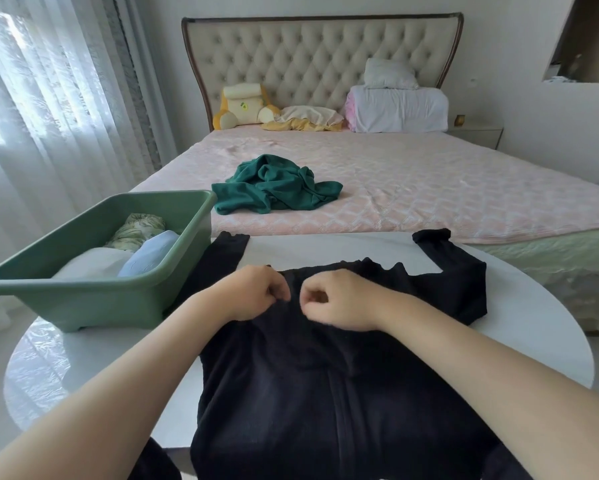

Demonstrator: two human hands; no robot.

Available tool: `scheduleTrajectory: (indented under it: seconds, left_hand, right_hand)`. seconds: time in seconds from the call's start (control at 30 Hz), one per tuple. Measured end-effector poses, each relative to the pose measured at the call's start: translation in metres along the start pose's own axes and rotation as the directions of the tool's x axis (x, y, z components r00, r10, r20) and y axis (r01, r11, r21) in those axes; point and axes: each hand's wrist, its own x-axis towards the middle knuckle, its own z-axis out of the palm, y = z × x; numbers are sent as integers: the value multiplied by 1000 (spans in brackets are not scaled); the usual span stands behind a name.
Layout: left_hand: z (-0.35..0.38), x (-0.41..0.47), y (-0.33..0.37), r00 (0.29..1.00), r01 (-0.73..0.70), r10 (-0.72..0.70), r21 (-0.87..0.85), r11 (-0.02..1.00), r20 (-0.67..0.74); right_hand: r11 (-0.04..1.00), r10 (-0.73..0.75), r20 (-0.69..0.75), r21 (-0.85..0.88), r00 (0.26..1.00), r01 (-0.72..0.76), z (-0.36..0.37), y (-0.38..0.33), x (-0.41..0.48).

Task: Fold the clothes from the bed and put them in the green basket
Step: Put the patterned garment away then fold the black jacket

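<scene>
A black long-sleeved top (326, 393) lies spread on a round white table (66, 368), its sleeves reaching out to the far left and far right. Both hands sit close together near its collar end. My left hand (256, 292) has its fingers curled and pinches the black fabric. My right hand (336, 299) is curled the same way and pinches the fabric beside it. The green basket (125, 299) stands on the table's left side and holds several folded clothes. A crumpled dark green garment (277, 185) lies on the pink bed (447, 192).
Pillows, a yellow cushion and folded bedding sit along the tufted headboard (319, 53). Sheer curtains (41, 98) hang at the left. The table's far edge meets the foot of the bed. A nightstand stands at the bed's far right.
</scene>
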Motion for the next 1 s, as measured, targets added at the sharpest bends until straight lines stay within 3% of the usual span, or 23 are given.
scheduleTrajectory:
  seconds: [0.03,0.13,0.3,0.43,0.5,0.57,0.63,0.67,0.73,0.8,0.9,0.97,1.0]
  left_hand:
    - [4,1,-3,999,-8,6,44,999,52]
    - [13,3,-13,987,19,-45,166,986,153]
    - [23,11,-25,993,-9,-12,183,983,117]
    - [28,17,-25,995,-59,74,229,972,-59]
    - [26,19,-23,962,-57,85,114,992,-261]
    - [17,22,-19,850,-42,34,-4,999,-526]
    - [6,21,-15,750,-71,47,-10,997,-659]
    - [3,20,-16,755,-110,105,34,993,-647]
    - [-2,20,-20,847,-184,192,66,981,-495]
    - [-3,21,-25,948,-173,175,31,984,-267]
    - [0,19,-25,996,-88,85,193,977,23]
    - [4,20,-23,998,-56,56,284,957,10]
    - [5,21,-22,994,-58,84,295,954,-76]
  right_hand:
    - [999,15,57,-37,998,-13,6,-3,1]
    - [917,91,192,-399,977,-7,15,-2,4]
    - [870,208,129,-478,969,-123,-2,6,5]
    - [914,210,32,-360,977,-185,2,14,6]
    - [943,177,-120,-262,977,-203,2,14,9]
    - [966,122,-314,-180,941,-186,-2,13,13]
    - [977,93,-454,-128,886,-168,-7,14,15]
    - [977,83,-476,-134,876,-166,-8,14,16]
    - [966,52,-424,-210,904,-154,-10,12,13]
    - [937,60,-281,-315,958,-151,-12,10,9]
    - [870,122,8,-481,992,-104,-13,13,7]
    - [858,178,129,-507,976,-89,-6,19,8]
    - [864,161,113,-496,980,-84,-3,20,9]
